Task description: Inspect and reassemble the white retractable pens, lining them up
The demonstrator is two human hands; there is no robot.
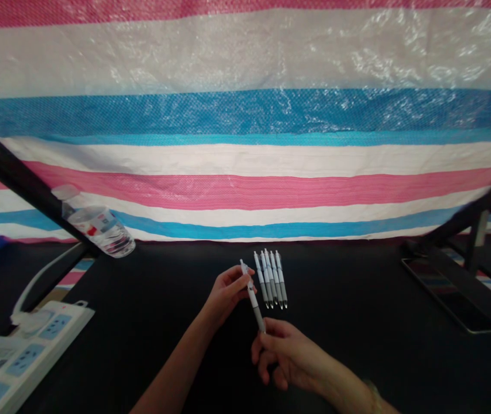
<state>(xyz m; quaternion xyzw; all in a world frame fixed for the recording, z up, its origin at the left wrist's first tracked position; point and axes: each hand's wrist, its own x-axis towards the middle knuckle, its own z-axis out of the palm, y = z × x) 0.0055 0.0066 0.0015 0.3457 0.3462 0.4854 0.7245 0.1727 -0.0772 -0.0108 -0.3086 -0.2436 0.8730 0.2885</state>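
A white pen with a grey grip (253, 300) is held aslant between my two hands above the black table. My left hand (230, 291) pinches its upper part, near the clip and push button. At the lower end, the thumb and fingers of my right hand (283, 352) close around the tip, which they hide. Just beyond, several similar white and grey pens (271, 279) lie side by side in a row on the table, their buttons pointing away from me.
A white power strip (34, 351) with a cable lies at the left. Behind it, a clear water bottle (101, 230) stands by a black metal bar (25, 184). A phone (450, 293) rests at the right. Striped plastic sheeting (245, 192) hangs across the back.
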